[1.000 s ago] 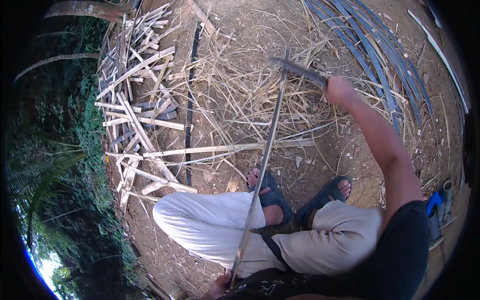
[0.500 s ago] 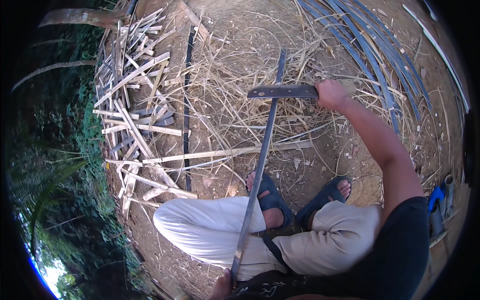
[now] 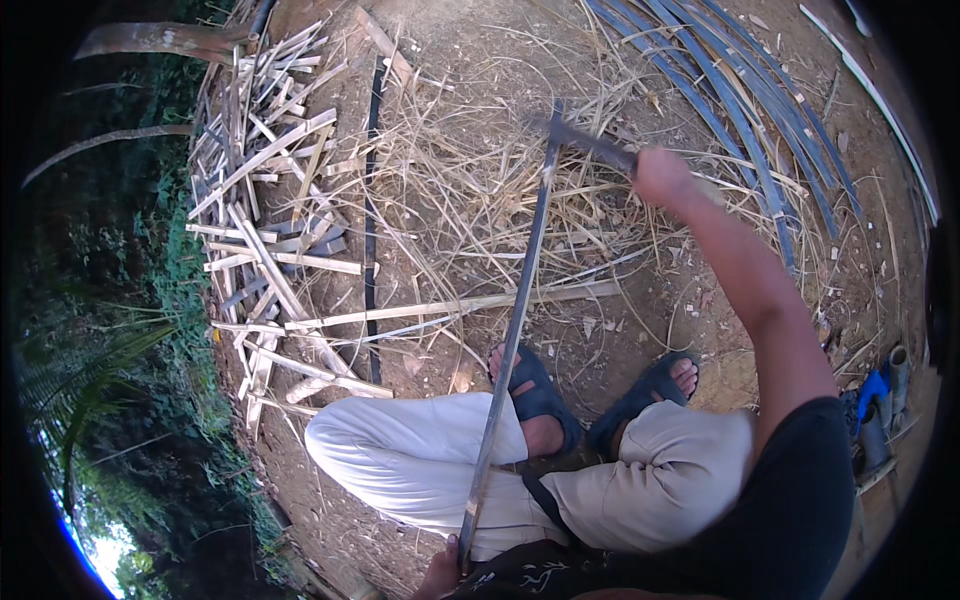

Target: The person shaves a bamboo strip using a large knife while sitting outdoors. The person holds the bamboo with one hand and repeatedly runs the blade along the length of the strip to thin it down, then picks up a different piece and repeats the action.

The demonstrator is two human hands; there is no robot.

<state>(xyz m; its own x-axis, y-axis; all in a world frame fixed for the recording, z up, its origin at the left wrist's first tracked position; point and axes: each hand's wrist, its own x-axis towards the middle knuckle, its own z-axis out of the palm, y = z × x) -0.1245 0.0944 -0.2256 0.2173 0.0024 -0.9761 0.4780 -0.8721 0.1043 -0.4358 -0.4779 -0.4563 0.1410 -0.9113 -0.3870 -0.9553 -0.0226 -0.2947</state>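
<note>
My right hand (image 3: pixel 664 180) is closed round the handle of a machete (image 3: pixel 598 148), whose dark blade is slightly smeared by motion. The blade crosses the far end of a long, narrow bamboo strip (image 3: pixel 520 290); whether it touches the strip I cannot tell. From there the strip slants down over my lap to the lower edge. My left hand (image 3: pixel 440 572) grips its near end beside my body, with most of the fingers hidden. Thin pale shavings (image 3: pixel 590 225) lie tangled on the ground beneath the blade.
Cut bamboo pieces (image 3: pixel 275 255) are heaped at the left, by green plants (image 3: pixel 180 400). A dark pole (image 3: pixel 371 220) lies alongside them. Long bluish-grey strips (image 3: pixel 740 100) curve across the far right. My sandalled feet (image 3: pixel 540 400) stand below the strip. A blue object (image 3: pixel 872 388) lies near tubes at right.
The machete has moved a little toward the strip's far end and turned, its tip now pointing up and left. The strip has shifted slightly left at its far end.
</note>
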